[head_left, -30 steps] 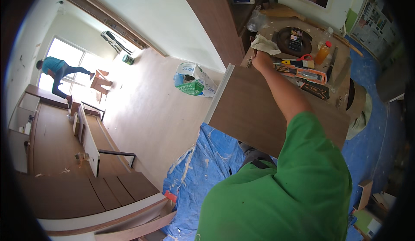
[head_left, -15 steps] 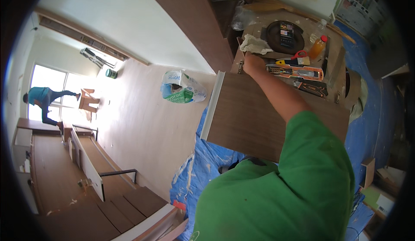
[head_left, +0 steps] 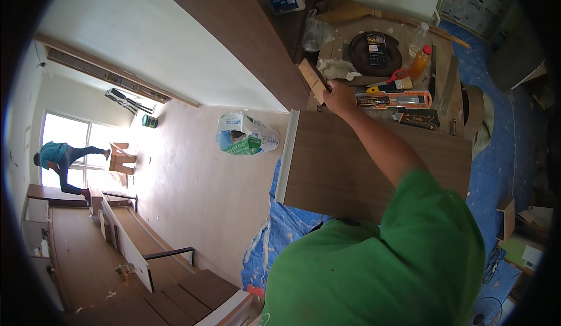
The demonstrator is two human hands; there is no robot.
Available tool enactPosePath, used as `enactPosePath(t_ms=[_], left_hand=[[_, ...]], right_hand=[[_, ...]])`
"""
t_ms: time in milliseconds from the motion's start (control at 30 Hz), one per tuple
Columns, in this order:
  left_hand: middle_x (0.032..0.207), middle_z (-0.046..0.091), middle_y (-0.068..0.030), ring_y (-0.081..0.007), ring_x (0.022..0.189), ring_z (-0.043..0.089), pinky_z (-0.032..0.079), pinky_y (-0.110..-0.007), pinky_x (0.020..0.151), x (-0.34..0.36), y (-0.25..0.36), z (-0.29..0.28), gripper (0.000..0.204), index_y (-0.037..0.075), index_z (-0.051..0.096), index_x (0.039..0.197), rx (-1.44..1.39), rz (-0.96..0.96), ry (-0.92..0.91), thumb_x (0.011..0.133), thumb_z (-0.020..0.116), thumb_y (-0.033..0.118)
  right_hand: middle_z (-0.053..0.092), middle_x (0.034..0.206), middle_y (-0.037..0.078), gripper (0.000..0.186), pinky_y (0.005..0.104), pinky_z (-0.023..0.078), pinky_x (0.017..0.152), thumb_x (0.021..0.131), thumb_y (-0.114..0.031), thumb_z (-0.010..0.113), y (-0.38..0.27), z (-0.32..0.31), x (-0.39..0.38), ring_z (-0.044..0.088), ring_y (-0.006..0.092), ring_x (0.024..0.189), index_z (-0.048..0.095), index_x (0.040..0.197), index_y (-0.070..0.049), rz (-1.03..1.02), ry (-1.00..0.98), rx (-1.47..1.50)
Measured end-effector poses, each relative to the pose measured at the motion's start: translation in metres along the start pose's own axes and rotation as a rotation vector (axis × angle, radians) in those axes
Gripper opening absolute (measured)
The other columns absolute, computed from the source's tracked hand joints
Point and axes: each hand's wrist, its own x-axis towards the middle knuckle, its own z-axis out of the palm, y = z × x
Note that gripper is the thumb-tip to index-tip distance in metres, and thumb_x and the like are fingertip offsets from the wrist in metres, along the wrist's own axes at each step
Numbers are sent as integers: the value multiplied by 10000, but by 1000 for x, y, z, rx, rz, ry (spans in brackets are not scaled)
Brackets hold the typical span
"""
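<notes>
My right hand (head_left: 339, 98) grips a small flat wooden piece (head_left: 311, 76), tilted up at the left end of the worktop, with fingers closed round its lower end. Below it lies a large brown panel (head_left: 342, 162) with a pale strip on its left edge. Beside my hand are a crumpled whitish cloth (head_left: 340, 69), red-handled scissors (head_left: 398, 76), a paintbrush (head_left: 402, 85), an orange-packaged tool (head_left: 390, 100) and a black-and-orange tool (head_left: 419, 120). Behind them sit a dark round object (head_left: 389, 54) with a black phone-like item on it and an orange bottle (head_left: 419, 63). My left hand is out of view.
At the far left another person (head_left: 67, 159) stands with one leg raised near a window and stool (head_left: 121, 156). Long panels (head_left: 76, 256) lie lower left, an open sack (head_left: 248, 133) beside the wall, a blue sheet (head_left: 274, 226) underfoot. A wooden cabinet (head_left: 269, 40) stands at the back.
The wooden piece in my right hand has been raised and now shows clearly above the panel, left of the cloth. The view has also shifted a little.
</notes>
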Motion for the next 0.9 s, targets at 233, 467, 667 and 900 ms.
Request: enactPosePath(t_ms=[233, 467, 667, 900], left_hand=[[780, 664, -121, -231, 592, 634, 515, -356, 529, 7, 4, -2, 288, -10, 625, 926, 6, -5, -5, 970, 672, 271], [795, 671, -122, -229, 610, 640, 519, -354, 545, 13, 10, -8, 288, -10, 630, 941, 7, -5, -8, 969, 673, 273], [808, 676, -122, -227, 625, 645, 521, -352, 558, 34, 28, -11, 289, -10, 633, 953, 70, 37, -60, 968, 675, 275], [824, 682, -122, -226, 643, 651, 524, -350, 574, 49, 47, -20, 290, -10, 637, 968, 150, 90, -98, 967, 677, 278]], right_hand=[[701, 838, 65, 298, 275, 512, 575, 966, -239, 692, -21, -26, -18, 632, 116, 628, 691, 1105, 25, 152, -131, 754], [685, 889, 54, 335, 246, 514, 526, 955, -201, 733, -31, -69, 43, 596, 85, 606, 658, 1191, 25, 177, 3, 959], [703, 952, 77, 320, 261, 536, 549, 957, -173, 728, -6, -59, 56, 634, 121, 636, 652, 1203, 16, 244, 36, 1063], [691, 1035, 81, 362, 248, 550, 657, 1002, -169, 673, 5, -77, -16, 660, 115, 753, 589, 1298, 23, 273, -10, 1099]])
